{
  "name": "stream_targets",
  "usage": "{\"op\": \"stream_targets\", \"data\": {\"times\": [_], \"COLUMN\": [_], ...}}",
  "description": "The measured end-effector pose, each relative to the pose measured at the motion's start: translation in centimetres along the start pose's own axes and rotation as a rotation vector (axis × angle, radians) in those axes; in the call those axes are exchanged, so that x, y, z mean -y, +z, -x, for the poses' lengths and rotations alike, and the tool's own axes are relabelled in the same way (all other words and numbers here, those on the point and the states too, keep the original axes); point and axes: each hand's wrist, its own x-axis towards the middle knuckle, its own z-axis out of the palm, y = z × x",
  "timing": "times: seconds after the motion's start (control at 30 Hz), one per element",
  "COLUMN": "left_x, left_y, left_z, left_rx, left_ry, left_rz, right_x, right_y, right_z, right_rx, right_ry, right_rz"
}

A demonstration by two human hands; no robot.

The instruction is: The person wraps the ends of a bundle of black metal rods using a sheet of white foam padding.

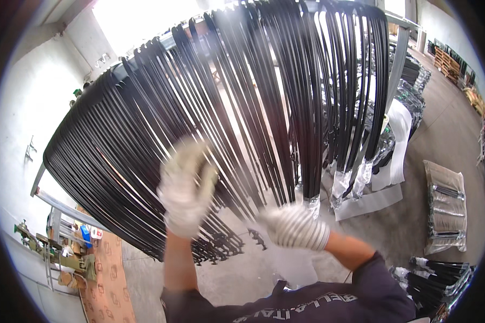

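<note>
Many long, thin black strips [129, 156] hang side by side from a metal rack, with small end pieces at their lower tips. My left hand [186, 188], in a whitish knit glove, is raised in front of the strips at the middle. Motion smears its fingers, so their grip cannot be read. My right hand [296, 226], in a striped white glove, is lower and to the right, its fingers closed near the strips' lower ends. What lies in its fingertips is blurred. Bundles of strips to the right have clear plastic wrap [340, 185] round their lower ends.
A metal rack post [399, 67] stands at the right, beside stacked wrapped bundles [415, 81]. A wrapped flat package [446, 207] lies on the floor at right, with black bundles [436, 280] below it. Machinery [64, 258] and patterned orange sheeting [110, 274] are at left.
</note>
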Motion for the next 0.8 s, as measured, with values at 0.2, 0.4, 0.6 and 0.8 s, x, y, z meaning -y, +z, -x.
{"op": "stream_targets", "data": {"times": [0.2, 0.4, 0.6, 0.8], "left_x": [6.4, 10.2, 16.8, 17.3], "left_y": [-0.7, 1.2, -4.0, -4.2], "left_z": [-15.0, -17.4, -15.5, -16.5], "left_rx": [-0.003, 0.140, 0.094, 0.212], "left_ry": [0.005, -0.220, -0.109, -0.107], "left_rz": [-0.638, -0.709, -1.107, -1.094], "right_x": [5.8, 5.9, 4.8, 1.7], "right_y": [-19.0, -23.5, -24.6, -21.3], "right_z": [-11.3, -18.2, -16.8, -11.0], "right_rx": [-0.590, -0.328, -0.298, -0.369], "right_ry": [-0.043, 0.239, 0.105, -0.238], "right_rz": [0.349, 0.728, 0.591, 0.813]}}
